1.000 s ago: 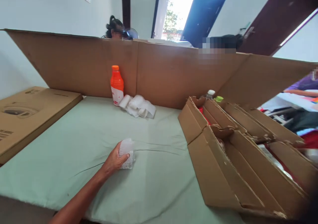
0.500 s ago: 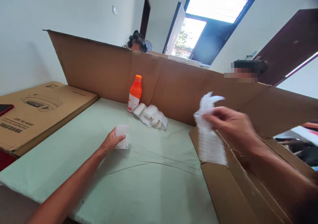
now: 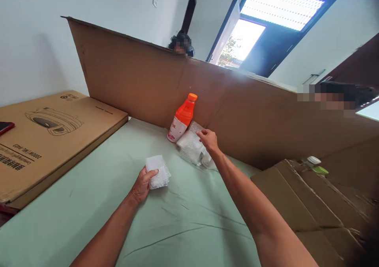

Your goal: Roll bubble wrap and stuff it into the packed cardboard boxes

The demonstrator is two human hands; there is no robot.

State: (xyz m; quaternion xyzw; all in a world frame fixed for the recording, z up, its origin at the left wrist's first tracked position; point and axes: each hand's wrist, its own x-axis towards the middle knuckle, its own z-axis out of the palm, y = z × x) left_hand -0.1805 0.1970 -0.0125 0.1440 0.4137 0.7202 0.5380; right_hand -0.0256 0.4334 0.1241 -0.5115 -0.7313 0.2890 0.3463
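My left hand [image 3: 143, 184] is closed around a small folded stack of bubble wrap [image 3: 159, 171], thumb on top, above the green cloth. Farther back, my right hand [image 3: 209, 139] reaches over a heap of white wrapping. Its thumb and index finger are pinched at the edge of a bubble wrap sheet [image 3: 191, 145] that lies on the heap. Part of the heap, a white piece [image 3: 208, 160], shows below my right wrist. An orange bottle [image 3: 182, 118] with a white label stands just left of the heap, against the cardboard wall.
A tall cardboard wall [image 3: 136, 75] runs along the back. On the left lies a flat printed carton [image 3: 74, 129] with a dark, red-edged object [image 3: 6, 127] on it. Cardboard boxes [image 3: 296, 196] stand at the right. The green cloth [image 3: 97, 196] is creased. Two people's heads show beyond the wall.
My right hand has carried its bubble wrap piece from the right side to the heap beside the bottle. My left hand still holds its folded stack. The view has shifted left.
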